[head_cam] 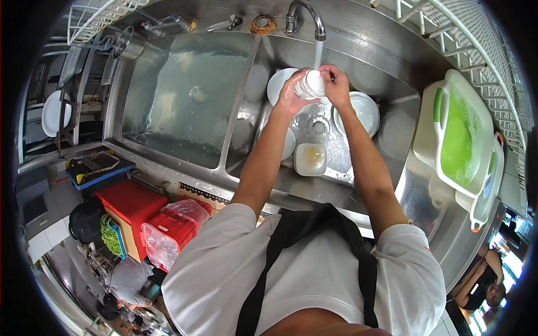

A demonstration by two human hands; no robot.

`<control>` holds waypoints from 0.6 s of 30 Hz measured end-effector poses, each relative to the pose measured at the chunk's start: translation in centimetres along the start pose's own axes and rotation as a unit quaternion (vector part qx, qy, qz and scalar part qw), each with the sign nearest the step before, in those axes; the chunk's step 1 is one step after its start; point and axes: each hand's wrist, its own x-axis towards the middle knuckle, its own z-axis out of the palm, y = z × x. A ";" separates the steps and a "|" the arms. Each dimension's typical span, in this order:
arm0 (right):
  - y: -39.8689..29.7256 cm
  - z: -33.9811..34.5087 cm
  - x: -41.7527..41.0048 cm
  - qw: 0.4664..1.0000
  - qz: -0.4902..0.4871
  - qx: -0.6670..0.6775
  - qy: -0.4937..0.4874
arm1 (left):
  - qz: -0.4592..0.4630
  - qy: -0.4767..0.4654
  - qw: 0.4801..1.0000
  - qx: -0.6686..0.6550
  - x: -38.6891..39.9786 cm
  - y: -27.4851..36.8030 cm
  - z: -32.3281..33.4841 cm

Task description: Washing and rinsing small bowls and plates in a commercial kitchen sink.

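Observation:
A stack of small white bowls (310, 86), tilted on its side, is gripped in my left hand (290, 93). My right hand (337, 87) pinches the outermost one at its rim. Both hands are wet, just below the stream from the chrome faucet (321, 25). Beneath them lies the right sink basin (260, 84). White plates (277, 82) rest in it behind my left hand, and a stack of white plates (365, 113) sits by my right forearm. Closer to me stands a square white bowl (310, 159) with yellowish residue.
The left basin (180, 101) is filled with water. On the right counter stands a white tub (462, 134) of green soapy liquid. White wire racks (454, 38) overhang the sink. Red crates (134, 210) stand on the lower left. Another person (128, 279) is beyond them, and one more (483, 281) at lower right.

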 end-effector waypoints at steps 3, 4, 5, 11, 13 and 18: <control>-0.8 1.1 -0.4 0.991 -0.012 -0.070 0.116 | 0.055 0.044 0.996 0.061 0.1 1.2 0.9; -1.0 1.4 -0.4 0.991 -0.026 -0.066 0.111 | 0.077 0.045 0.991 0.101 0.2 1.6 1.1; -1.3 1.7 -0.4 0.988 -0.017 -0.079 0.132 | 0.088 0.037 0.991 0.095 0.2 1.9 1.1; -2.1 3.4 0.9 0.982 -0.015 -0.045 0.184 | 0.077 0.023 0.997 0.001 0.4 2.0 0.5; -2.2 3.6 1.3 0.990 -0.015 0.005 0.143 | 0.059 -0.015 0.998 -0.032 0.3 1.5 0.3; -1.8 2.5 1.2 0.916 0.070 0.387 0.082 | 0.007 0.030 0.997 -0.067 -0.2 1.1 1.4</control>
